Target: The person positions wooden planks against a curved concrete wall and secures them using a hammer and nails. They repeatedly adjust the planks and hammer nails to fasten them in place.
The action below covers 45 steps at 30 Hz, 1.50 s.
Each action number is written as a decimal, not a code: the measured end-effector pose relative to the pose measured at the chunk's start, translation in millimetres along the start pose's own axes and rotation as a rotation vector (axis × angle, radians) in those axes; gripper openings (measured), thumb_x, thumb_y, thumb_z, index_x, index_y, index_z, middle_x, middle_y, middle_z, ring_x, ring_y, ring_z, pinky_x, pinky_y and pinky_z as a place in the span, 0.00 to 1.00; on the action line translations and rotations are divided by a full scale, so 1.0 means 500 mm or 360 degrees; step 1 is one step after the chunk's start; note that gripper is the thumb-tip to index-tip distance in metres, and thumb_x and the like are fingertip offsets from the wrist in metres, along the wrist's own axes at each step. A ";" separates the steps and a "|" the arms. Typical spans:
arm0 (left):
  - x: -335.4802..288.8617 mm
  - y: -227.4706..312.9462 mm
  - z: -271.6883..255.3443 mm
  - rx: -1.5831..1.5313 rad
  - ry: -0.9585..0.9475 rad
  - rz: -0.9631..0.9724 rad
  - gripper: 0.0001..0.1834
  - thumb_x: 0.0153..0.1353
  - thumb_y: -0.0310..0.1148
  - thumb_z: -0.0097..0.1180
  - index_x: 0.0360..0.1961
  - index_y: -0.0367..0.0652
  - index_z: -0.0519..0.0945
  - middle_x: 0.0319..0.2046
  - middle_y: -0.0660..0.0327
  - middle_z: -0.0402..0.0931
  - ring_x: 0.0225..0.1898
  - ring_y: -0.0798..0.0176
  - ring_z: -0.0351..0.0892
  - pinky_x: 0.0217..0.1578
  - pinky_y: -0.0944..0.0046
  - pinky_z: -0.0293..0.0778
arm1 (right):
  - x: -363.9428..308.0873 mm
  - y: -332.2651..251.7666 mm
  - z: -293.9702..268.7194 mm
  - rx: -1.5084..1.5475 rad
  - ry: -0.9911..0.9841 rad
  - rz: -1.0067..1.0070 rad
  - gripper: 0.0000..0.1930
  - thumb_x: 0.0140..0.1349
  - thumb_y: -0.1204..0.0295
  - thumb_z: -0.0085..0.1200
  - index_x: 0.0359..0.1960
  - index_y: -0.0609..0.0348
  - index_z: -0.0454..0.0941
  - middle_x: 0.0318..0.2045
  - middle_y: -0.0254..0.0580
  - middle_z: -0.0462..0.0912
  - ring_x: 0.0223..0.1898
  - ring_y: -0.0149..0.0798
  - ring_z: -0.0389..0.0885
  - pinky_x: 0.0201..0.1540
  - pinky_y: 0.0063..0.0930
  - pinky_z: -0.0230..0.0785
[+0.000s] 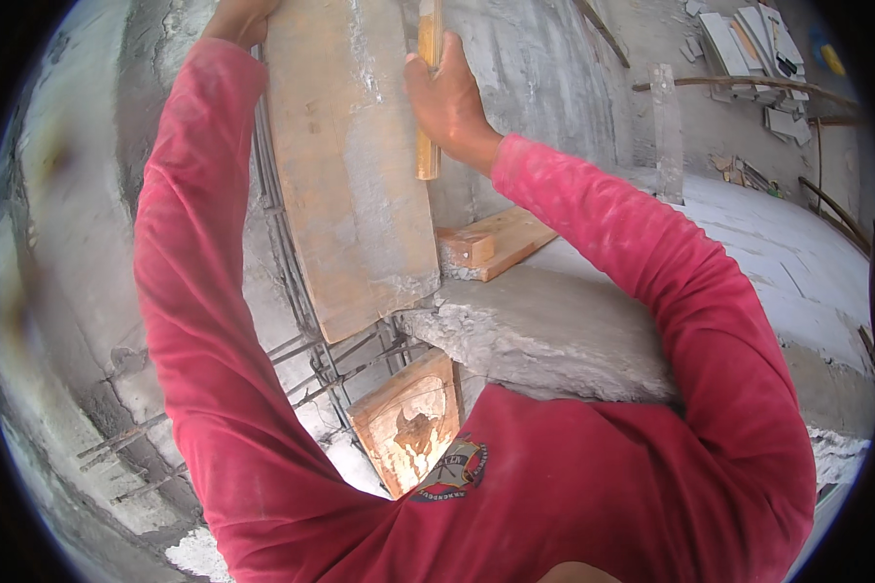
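My right hand [452, 107] is closed around a yellowish wooden handle [427, 155] held upright. The upper end of this tool runs out of the picture, so its kind does not show. Behind it stands a tall plywood board [350, 194], stained with grey cement. My left hand [241, 17] is raised at the board's upper left edge. Its fingers are cut off by the picture's top, so their grip is hidden. Both arms wear red sleeves.
Steel reinforcing bars [287, 243] run along the board's left side and cross below it. A rough concrete ledge [554, 335] lies in front of my chest, with a wooden plank [515, 238] on it. A smaller wooden panel [408, 423] leans below. Stacked pale slabs [739, 49] lie far right.
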<state>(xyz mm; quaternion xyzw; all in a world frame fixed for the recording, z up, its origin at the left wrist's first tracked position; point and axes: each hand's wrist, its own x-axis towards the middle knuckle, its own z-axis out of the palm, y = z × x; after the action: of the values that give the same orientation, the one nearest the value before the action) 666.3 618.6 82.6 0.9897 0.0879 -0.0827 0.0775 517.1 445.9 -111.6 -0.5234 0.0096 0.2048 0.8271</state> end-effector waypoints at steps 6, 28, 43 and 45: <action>0.003 -0.023 0.005 -0.0498 0.0036 -0.0265 0.20 0.71 0.41 0.55 0.50 0.32 0.84 0.36 0.55 0.86 0.33 0.60 0.85 0.35 0.55 0.80 | -0.011 -0.005 -0.003 0.0094 -0.0072 -0.0002 0.27 0.74 0.64 0.47 0.68 0.66 0.57 0.49 0.75 0.80 0.53 0.70 0.82 0.58 0.56 0.72; -0.012 0.028 0.017 -0.0785 0.0089 -0.0315 0.20 0.70 0.31 0.57 0.59 0.31 0.77 0.45 0.53 0.84 0.41 0.62 0.84 0.41 0.60 0.81 | 0.201 -0.152 -0.109 -0.0133 0.0356 -0.0432 0.20 0.78 0.62 0.44 0.61 0.65 0.63 0.35 0.68 0.84 0.38 0.70 0.85 0.45 0.58 0.75; -0.003 0.040 0.020 -0.0778 0.0114 -0.0298 0.20 0.68 0.32 0.58 0.57 0.30 0.79 0.44 0.54 0.84 0.40 0.61 0.85 0.41 0.59 0.81 | 0.233 -0.078 -0.092 -0.0252 0.0302 -0.0493 0.19 0.77 0.64 0.44 0.61 0.63 0.59 0.29 0.68 0.83 0.34 0.71 0.84 0.40 0.61 0.73; -0.001 0.007 0.017 -0.0573 0.0219 -0.0304 0.21 0.68 0.32 0.57 0.57 0.30 0.79 0.44 0.54 0.84 0.40 0.61 0.85 0.41 0.59 0.81 | 0.244 -0.079 -0.097 -0.0314 0.0222 -0.0540 0.18 0.77 0.64 0.44 0.59 0.62 0.59 0.29 0.67 0.83 0.33 0.70 0.84 0.39 0.60 0.73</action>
<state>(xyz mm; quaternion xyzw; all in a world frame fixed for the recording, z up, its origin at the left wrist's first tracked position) 665.2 613.8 75.0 0.9504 0.1997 -0.0049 0.2385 652.3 429.2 -127.4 -0.6089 -0.0417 0.0258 0.7917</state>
